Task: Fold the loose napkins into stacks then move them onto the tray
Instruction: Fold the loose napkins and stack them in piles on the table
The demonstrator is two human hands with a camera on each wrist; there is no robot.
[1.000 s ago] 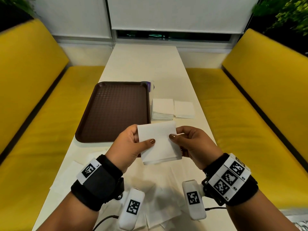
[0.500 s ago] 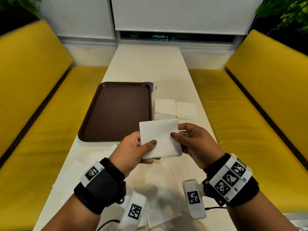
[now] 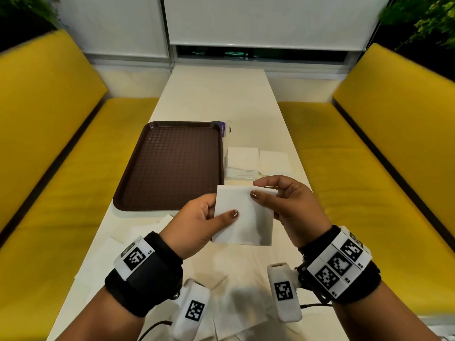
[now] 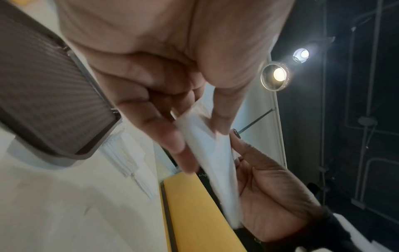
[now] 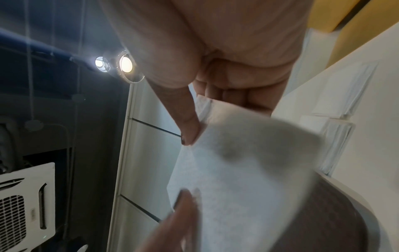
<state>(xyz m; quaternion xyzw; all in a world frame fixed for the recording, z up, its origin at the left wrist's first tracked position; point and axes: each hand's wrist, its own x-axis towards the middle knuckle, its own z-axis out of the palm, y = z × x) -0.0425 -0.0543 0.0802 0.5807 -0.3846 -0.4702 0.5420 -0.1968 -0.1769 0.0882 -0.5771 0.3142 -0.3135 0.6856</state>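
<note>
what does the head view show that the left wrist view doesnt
Only the head view: the whole tray with nothing on it, two folded stacks beside it, loose napkins on the near table, both benches. Only the left wrist view: ceiling lights and the undersides of the fingers. Both: the left hand and right hand pinching one napkin in the air.

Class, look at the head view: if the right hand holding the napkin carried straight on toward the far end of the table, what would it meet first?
Most likely the taller stack of folded napkins, lying on the table just beyond the right hand and the held napkin. Depth is uncertain: the hand seems raised, so it might pass over the stack.
</note>
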